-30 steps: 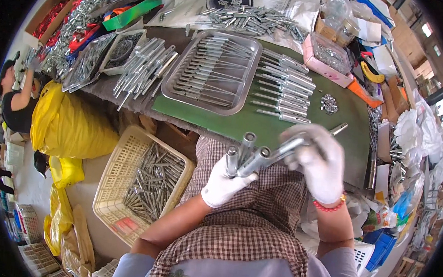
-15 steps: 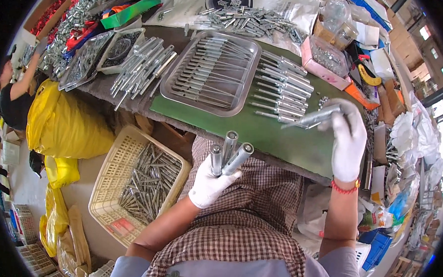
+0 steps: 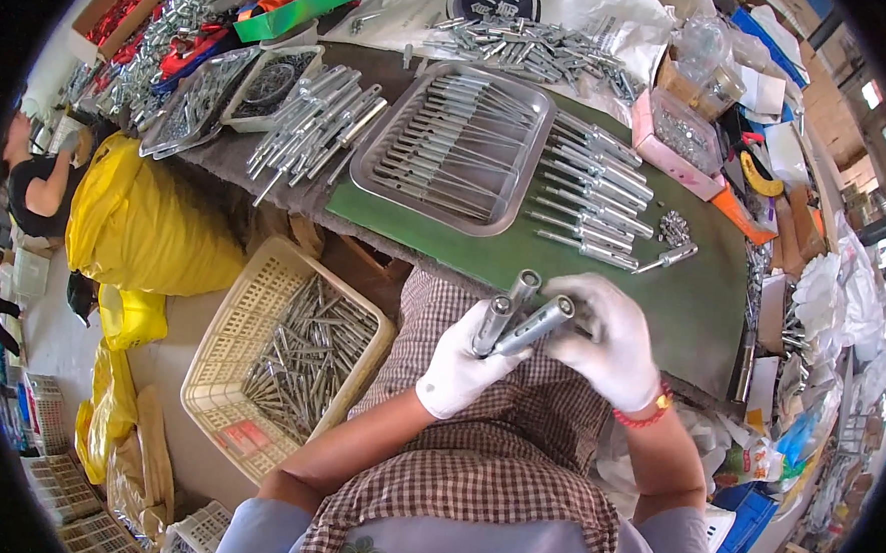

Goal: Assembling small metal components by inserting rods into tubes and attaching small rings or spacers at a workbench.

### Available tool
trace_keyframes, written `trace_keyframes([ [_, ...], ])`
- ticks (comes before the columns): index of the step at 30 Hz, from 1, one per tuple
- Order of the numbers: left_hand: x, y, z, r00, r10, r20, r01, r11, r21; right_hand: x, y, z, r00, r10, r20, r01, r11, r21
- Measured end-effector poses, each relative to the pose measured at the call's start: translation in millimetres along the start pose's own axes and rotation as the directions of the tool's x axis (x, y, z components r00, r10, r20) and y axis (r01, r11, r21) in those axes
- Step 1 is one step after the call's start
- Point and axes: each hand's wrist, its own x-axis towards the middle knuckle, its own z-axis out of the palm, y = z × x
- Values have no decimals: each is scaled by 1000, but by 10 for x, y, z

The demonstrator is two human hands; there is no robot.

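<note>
Shiny metal tubes (image 3: 517, 318); white cloth gloves on hands (image 3: 534, 351); matt green mat (image 3: 682, 299); cream plastic basket (image 3: 220, 365).

The worktop (image 3: 702, 310) wears a green mat. On it, a steel tray (image 3: 455, 147) of metal rods sits mid-left, a row of loose rods (image 3: 592, 199) lies right of it, and a pink box (image 3: 682, 144) stands far right.

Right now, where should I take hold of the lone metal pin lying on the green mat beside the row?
Grip the lone metal pin around its thick capped end, coming from above. It lies flat on the green mat, apart from the row of pins, so fingers fit either side.
</note>
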Motion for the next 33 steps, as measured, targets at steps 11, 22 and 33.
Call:
trace_keyframes([
  [11, -14, 1, -73, 998, -22, -60, 19, 999, -44, -42, -403, -407, 975, 56, -216, -98, 977, -190],
  [22, -32, 26, -206, 994, -61, -89, 56, 996, -63, -43, -447, -573, 918, -39, -396, -101, 940, -327],
  [33, -96, -48, -219, 994, -71, -78, 62, 992, -109, 74, -75, -776, 710, 384, -590, -77, 875, 478],
])
